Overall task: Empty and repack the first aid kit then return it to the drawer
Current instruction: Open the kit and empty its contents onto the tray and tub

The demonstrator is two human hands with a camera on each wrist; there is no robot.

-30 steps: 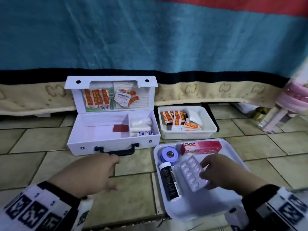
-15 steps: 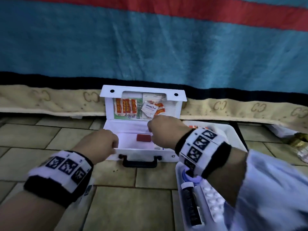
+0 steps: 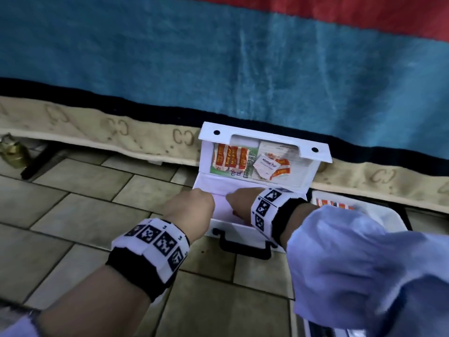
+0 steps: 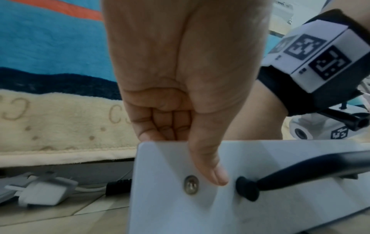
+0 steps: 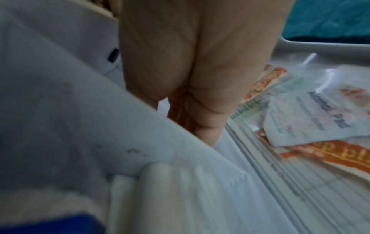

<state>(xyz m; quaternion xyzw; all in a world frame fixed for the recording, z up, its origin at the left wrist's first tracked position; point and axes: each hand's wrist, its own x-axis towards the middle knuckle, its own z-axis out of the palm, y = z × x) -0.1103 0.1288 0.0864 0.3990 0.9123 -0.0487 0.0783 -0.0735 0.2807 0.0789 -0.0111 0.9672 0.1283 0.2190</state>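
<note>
The white first aid kit (image 3: 233,226) stands open on the tiled floor, its lid (image 3: 264,139) upright against the blanket. Orange plasters (image 3: 230,159) and an alcohol pad (image 3: 266,166) sit in the lid pocket. My left hand (image 3: 194,205) grips the kit's front wall (image 4: 180,205) at its left corner, fingers over the rim and thumb (image 4: 210,166) on the face beside the black handle (image 4: 300,174). My right hand (image 3: 239,203) reaches down into the kit's left compartment; its fingertips (image 5: 202,131) are blurred and partly hidden. White bandage rolls (image 5: 170,190) lie in the kit.
A white bin (image 3: 379,215) holding orange plaster packets (image 3: 332,204) stands right of the kit. A blue, red and beige blanket (image 3: 218,57) hangs behind. A white charger (image 4: 44,191) lies under the bed edge to the left. A brass object (image 3: 12,152) sits far left.
My right hand left the blister pack on the tray and went into the kit, now lower in the left compartment. My left hand moved onto the kit's front left corner and grips it.
</note>
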